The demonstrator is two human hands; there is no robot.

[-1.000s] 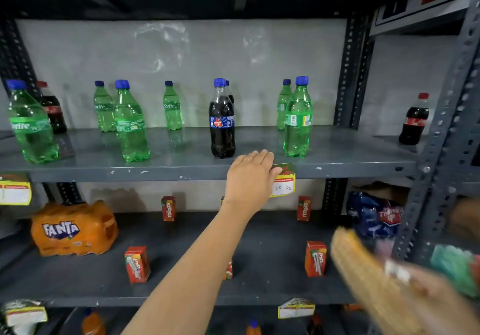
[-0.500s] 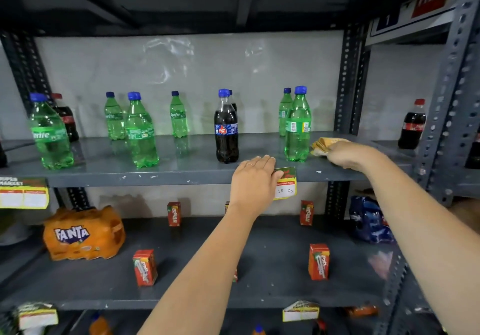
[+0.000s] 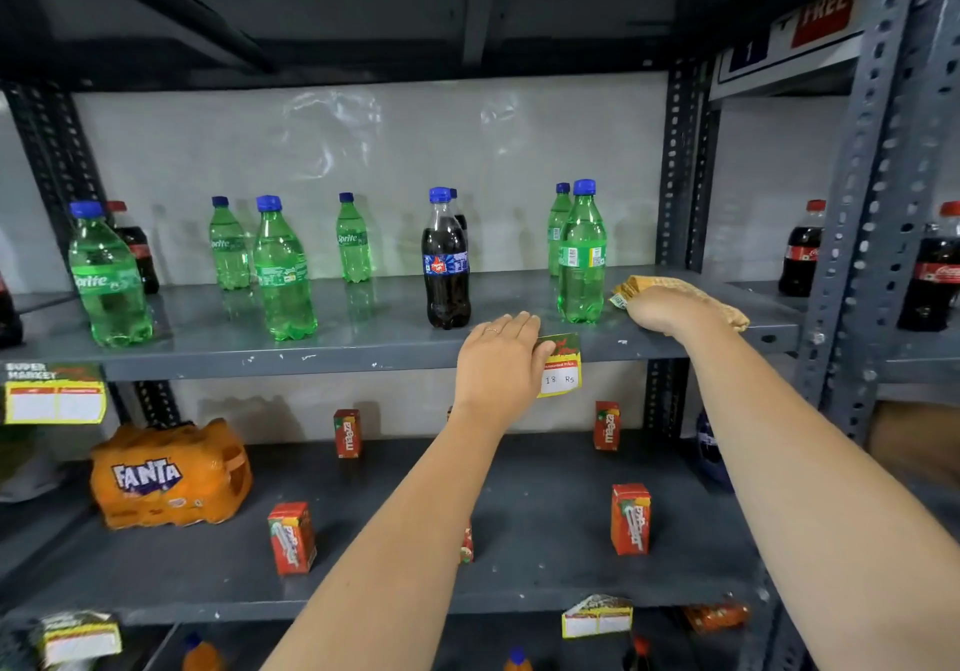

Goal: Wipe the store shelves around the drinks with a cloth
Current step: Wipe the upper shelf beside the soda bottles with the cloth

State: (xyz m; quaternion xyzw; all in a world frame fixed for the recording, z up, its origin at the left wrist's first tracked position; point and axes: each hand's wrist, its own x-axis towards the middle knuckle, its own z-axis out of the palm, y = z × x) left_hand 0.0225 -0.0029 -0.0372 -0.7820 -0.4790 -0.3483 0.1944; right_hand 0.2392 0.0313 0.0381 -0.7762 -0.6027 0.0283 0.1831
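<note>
From my feed the upper shelf (image 3: 363, 343) is a grey metal board with chipped paint along its front lip, running flat across the rack. The drinks stand upright on it, spread out with gaps between: green Sprite bottles (image 3: 283, 270) with blue caps on the left and middle, one dark cola bottle (image 3: 447, 262) with a blue cap near the centre front with another hidden right behind it, and a green bottle (image 3: 582, 254) toward the right with a second one tucked behind. The cloth (image 3: 675, 288) is a yellowish-tan waffle weave rag, bunched up and lying flat on the shelf's right end, just beside that green bottle, not quite touching as far as I can tell.
</note>
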